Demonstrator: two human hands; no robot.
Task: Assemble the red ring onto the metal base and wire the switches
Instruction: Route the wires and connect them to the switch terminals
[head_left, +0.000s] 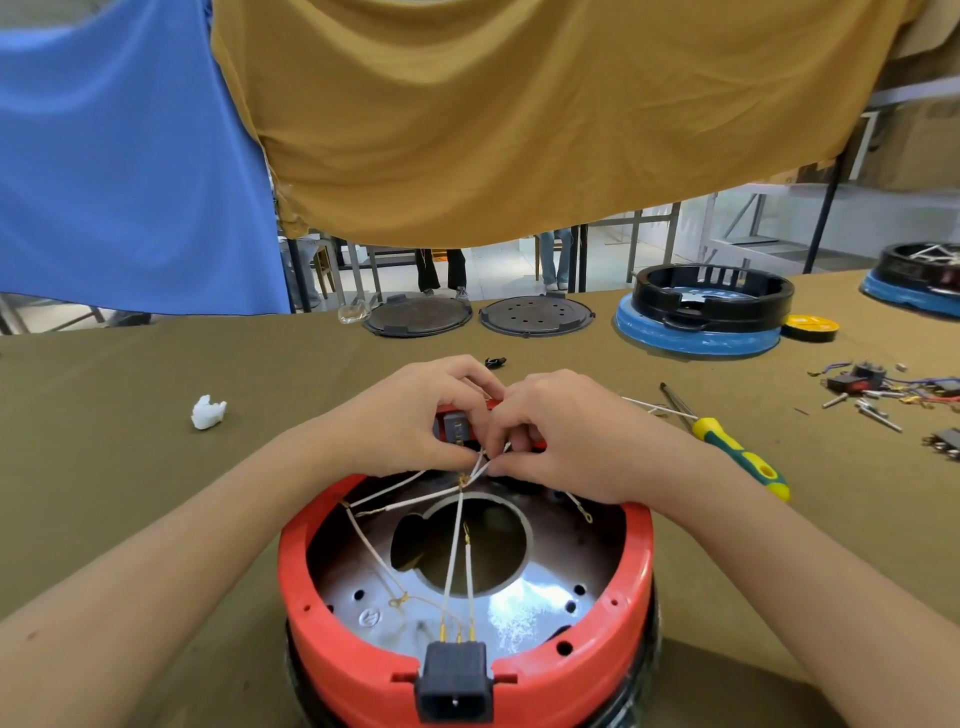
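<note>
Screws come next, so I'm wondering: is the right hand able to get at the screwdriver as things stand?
Probably yes. The screwdriver lies on bare cloth just beside the right hand with nothing between them, though that hand now pinches white wires and must release them.

The red ring (332, 587) sits seated around the rim of the shiny metal base (509, 597), which has a large round hole in its middle. A black power socket (456, 680) fills a notch in the ring's near side. White wires (457, 540) run from it across the base to a grey switch (456, 427) at the ring's far edge.
</note>
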